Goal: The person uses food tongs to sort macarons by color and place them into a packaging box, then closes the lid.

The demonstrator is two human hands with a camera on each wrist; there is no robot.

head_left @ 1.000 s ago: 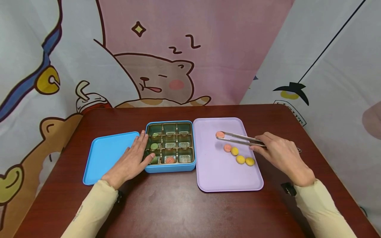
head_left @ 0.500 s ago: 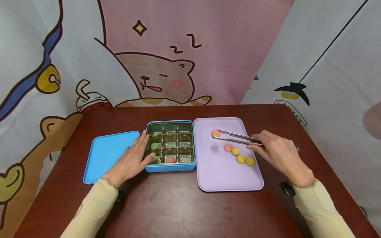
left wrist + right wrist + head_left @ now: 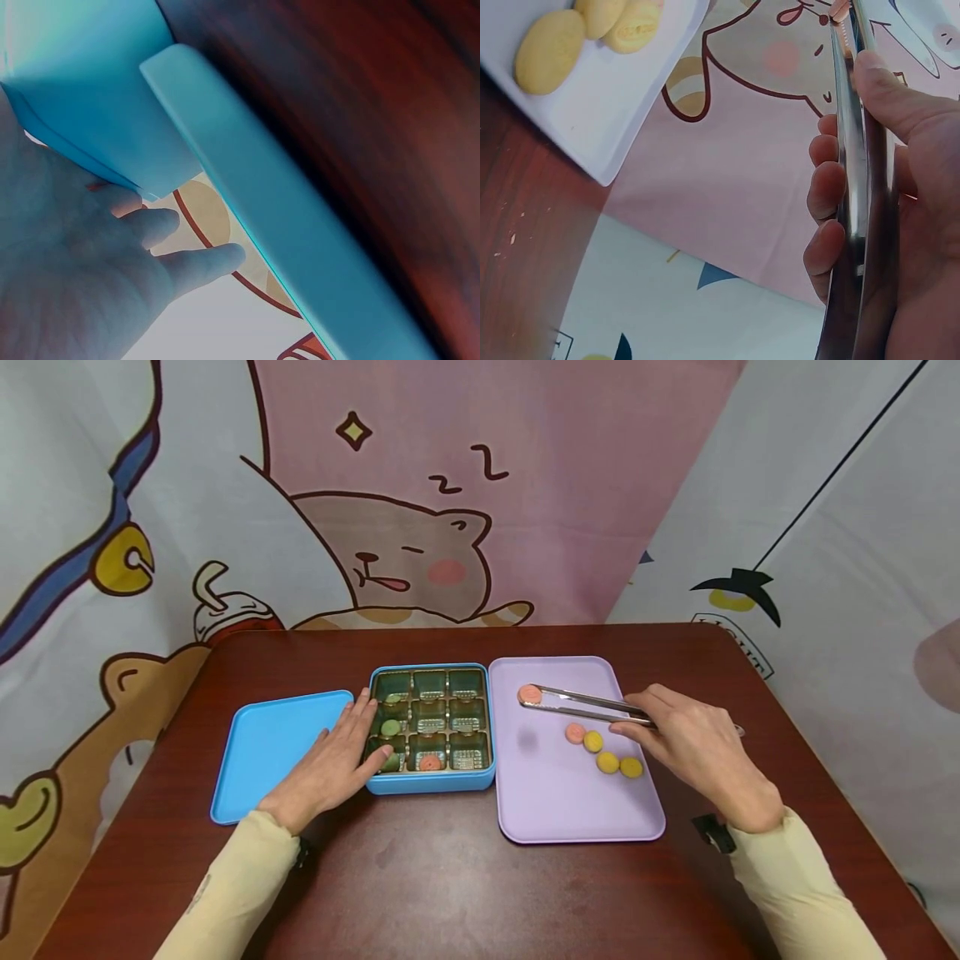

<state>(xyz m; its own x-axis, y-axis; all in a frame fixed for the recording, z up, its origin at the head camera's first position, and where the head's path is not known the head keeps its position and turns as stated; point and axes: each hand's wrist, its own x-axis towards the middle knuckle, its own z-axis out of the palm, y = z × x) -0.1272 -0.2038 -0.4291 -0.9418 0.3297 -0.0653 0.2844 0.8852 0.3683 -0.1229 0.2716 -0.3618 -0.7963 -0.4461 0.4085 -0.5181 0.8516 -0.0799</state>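
Observation:
My right hand grips a pair of metal tongs, also plain in the right wrist view as tongs. Their tips pinch a round pink piece above the lilac tray. On that tray lie another pink piece and three yellow pieces. My left hand rests with straight fingers along the left side of the blue box. Green pieces sit in the box's left column, and a pink one in the front middle compartment.
Left of the box lies a flat blue lid, partly behind my left hand. Box and tray stand side by side on the dark wooden table. A printed cloth hangs behind the table's back edge.
My right hand has moved left, carrying the tongs and the pinched pink piece toward the tray's left side. The left hand stays at the box.

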